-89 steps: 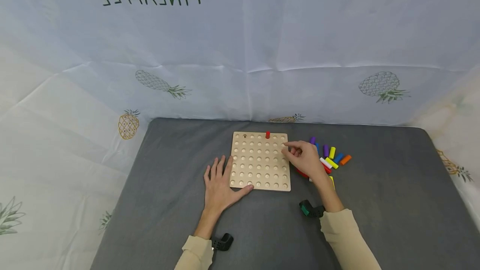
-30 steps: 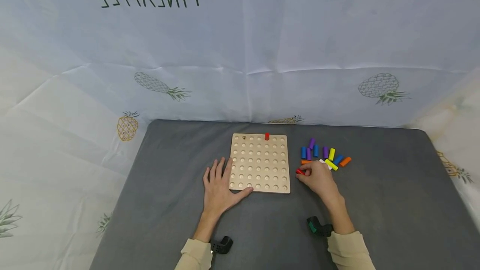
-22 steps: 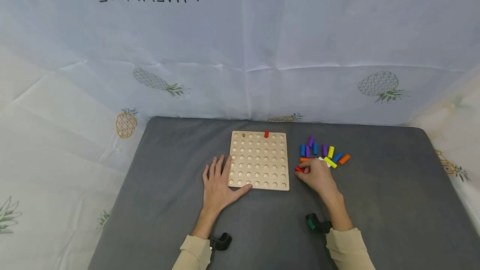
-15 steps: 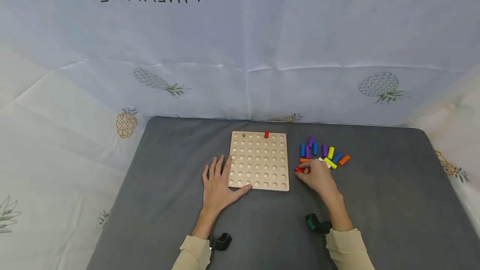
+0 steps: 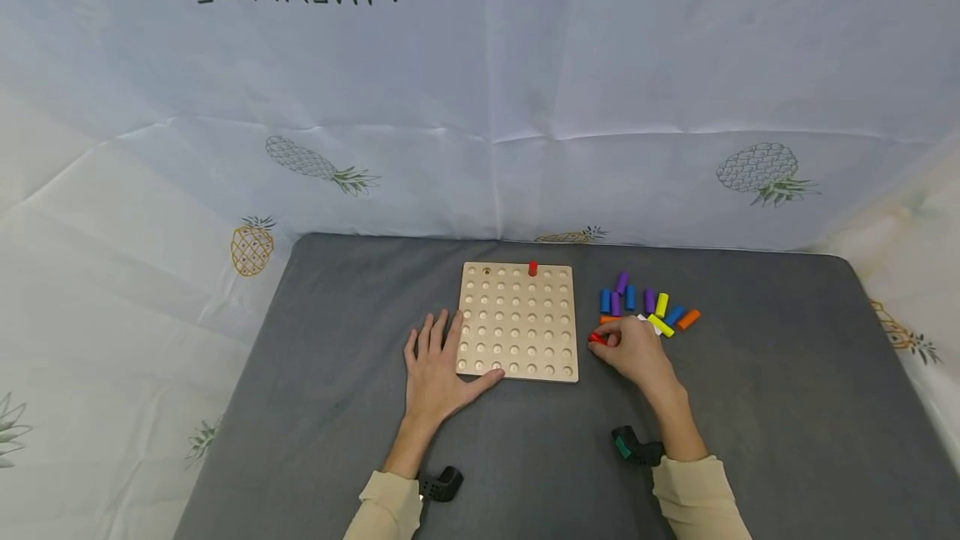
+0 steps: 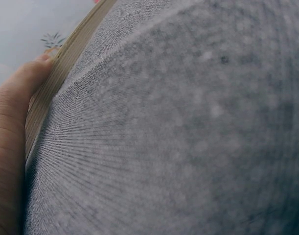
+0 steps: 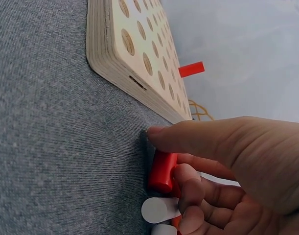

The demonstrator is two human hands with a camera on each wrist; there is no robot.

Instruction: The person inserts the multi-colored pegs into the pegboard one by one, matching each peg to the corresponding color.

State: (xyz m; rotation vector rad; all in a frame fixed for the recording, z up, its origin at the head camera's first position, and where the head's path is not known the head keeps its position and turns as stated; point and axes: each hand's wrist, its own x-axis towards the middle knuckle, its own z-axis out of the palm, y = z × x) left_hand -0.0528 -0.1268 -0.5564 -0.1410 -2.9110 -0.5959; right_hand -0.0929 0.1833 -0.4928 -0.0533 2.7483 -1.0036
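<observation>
A square wooden pegboard point(image 5: 515, 322) with rows of round holes lies on the grey cloth. One red peg point(image 5: 532, 268) stands upright in its far row; the right wrist view shows that standing peg point(image 7: 192, 69) too. My left hand point(image 5: 435, 377) rests spread at the board's near left corner, fingers along the left side and thumb on the near edge. Just right of the board, my right hand point(image 5: 639, 354) pinches another red peg point(image 7: 162, 171) between thumb and fingers, low by the cloth. White pegs point(image 7: 159, 210) lie right beside that peg.
Behind and right of my right hand lie loose pegs, among them a purple peg point(image 5: 649, 300), a yellow peg point(image 5: 662, 304), a blue peg point(image 5: 630, 297) and an orange peg point(image 5: 688, 319). A white curtain point(image 5: 480, 90) with pineapple prints hangs behind the grey table point(image 5: 337, 315).
My right hand has gone from the board's right edge to the loose pegs and grips a red one. Over the last second it has hardly moved. My left hand stays in place.
</observation>
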